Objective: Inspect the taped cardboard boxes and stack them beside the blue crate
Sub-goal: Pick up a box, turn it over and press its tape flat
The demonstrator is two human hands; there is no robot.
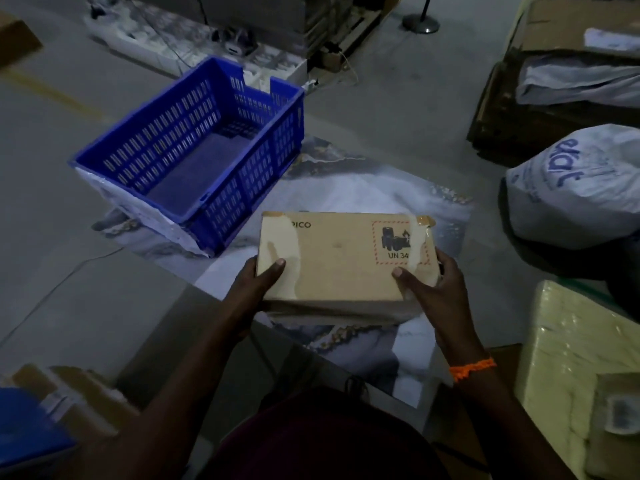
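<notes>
A flat brown cardboard box [339,258] with clear tape, the printed letters "PICO" and a red-bordered battery label is held level above a marbled mat [363,188]. My left hand [258,282] grips its near left corner, thumb on top. My right hand [427,285], with an orange band on the wrist, grips the near right corner. An empty blue slatted crate [145,147] stands on the mat to the box's far left, a short gap away.
More cardboard boxes [69,393] lie at the near left beside something blue. A white printed sack [575,181] and a yellowish wrapped block [571,348] sit on the right. Dark crates and flattened cardboard [554,29] stand far right, and a post base [420,22] sits at the back.
</notes>
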